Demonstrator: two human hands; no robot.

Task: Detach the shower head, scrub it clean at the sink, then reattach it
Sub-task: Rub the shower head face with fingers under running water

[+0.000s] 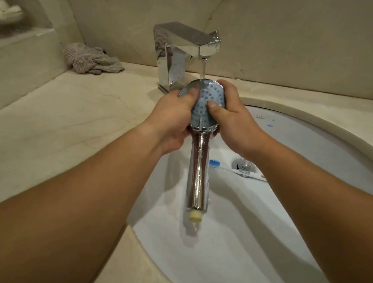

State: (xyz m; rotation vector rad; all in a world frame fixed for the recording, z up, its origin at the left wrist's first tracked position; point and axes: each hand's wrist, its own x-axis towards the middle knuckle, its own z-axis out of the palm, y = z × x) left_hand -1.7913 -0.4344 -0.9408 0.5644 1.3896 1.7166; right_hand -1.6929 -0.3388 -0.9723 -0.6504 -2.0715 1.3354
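Note:
A chrome shower head (199,164) with a pale blue nozzle face is held over the white sink (313,139), its handle pointing toward me and its cream threaded end lowest. My left hand (174,116) grips the head's left side, thumb pressed on the face. My right hand (233,118) grips the right side, thumb also on the face. Water runs from the chrome faucet (183,50) onto the top of the head.
A toothbrush (236,169) with blue bristles lies in the basin beside the drain (244,165). A crumpled grey cloth (92,59) sits on the beige stone counter (61,121) at the back left. A tiled wall stands behind the faucet.

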